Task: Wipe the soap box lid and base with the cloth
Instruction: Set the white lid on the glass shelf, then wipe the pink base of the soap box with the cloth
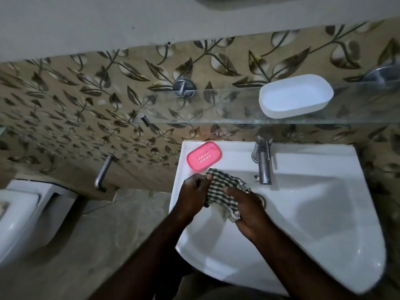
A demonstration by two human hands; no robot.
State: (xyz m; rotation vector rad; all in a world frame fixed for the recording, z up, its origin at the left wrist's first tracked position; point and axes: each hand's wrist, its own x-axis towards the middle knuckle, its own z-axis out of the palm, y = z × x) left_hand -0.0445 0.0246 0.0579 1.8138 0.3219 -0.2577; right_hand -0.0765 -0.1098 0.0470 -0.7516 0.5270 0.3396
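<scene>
A checked dark-and-white cloth [223, 191] is held between both hands over the left part of the white sink [324, 213]. My left hand [192, 193] pinches its upper left corner. My right hand [246, 211] grips its right side and lower bunch. The pink soap box base [204, 155], with drain holes, lies on the sink's back left ledge, just beyond the cloth. The white soap box lid [295, 95] lies open side up on the glass shelf [194, 118] above the sink.
A metal tap [263, 163] stands at the sink's back middle, right of the cloth. A patterned tiled wall is behind. A metal rod [104, 173] juts from the wall at left, and a white toilet [23, 215] sits at far left.
</scene>
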